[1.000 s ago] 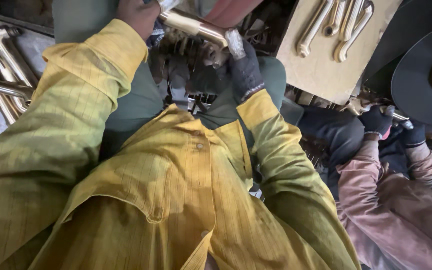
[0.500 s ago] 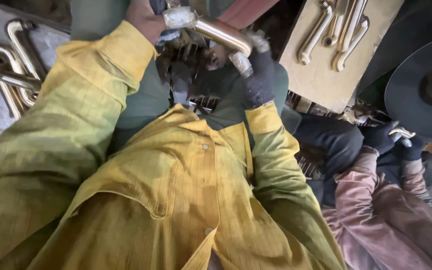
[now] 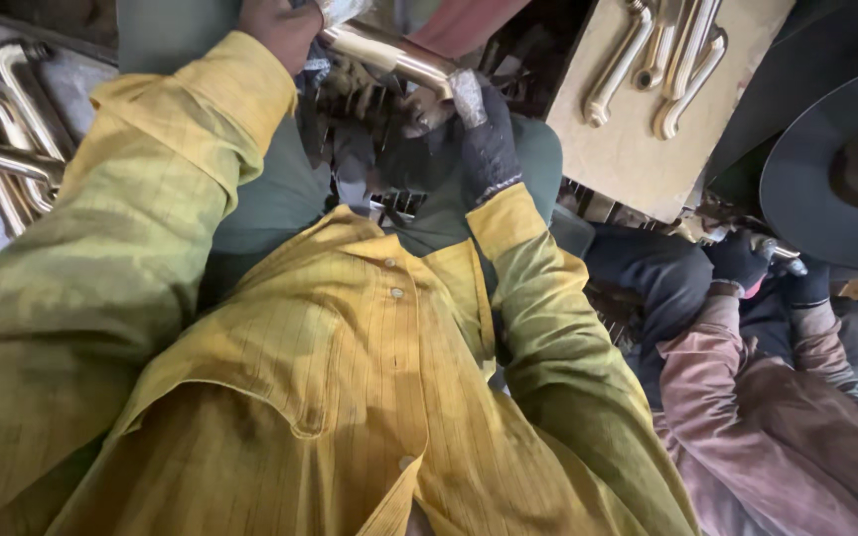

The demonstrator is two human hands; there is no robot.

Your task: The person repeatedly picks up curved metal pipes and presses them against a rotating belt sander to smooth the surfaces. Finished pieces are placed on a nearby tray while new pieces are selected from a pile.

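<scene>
A shiny brass handle bar (image 3: 389, 55) runs between my two hands at the top of the view. My bare left hand (image 3: 280, 25) grips its upper end, where a light rag shows at the frame's edge. My right hand (image 3: 484, 139), in a dark glove, holds the lower end, which is wrapped in grey. Both arms are in yellow shirt sleeves, and my yellow shirt fills the lower part of the view. Below the bar lie several dull brass parts (image 3: 369, 94) over my dark green trousers.
A tan board (image 3: 638, 159) at the upper right carries several polished curved brass handles (image 3: 662, 60). More brass handles (image 3: 2, 129) lie at the left on grey ground. A dark round wheel (image 3: 836, 179) stands at the right. A co-worker's gloved hands (image 3: 757, 260) and brownish sleeve are below it.
Both hands and the brass bar have stayed near the top, shifting slightly. The view has swung so the board and the co-worker's hands sit further left and lower.
</scene>
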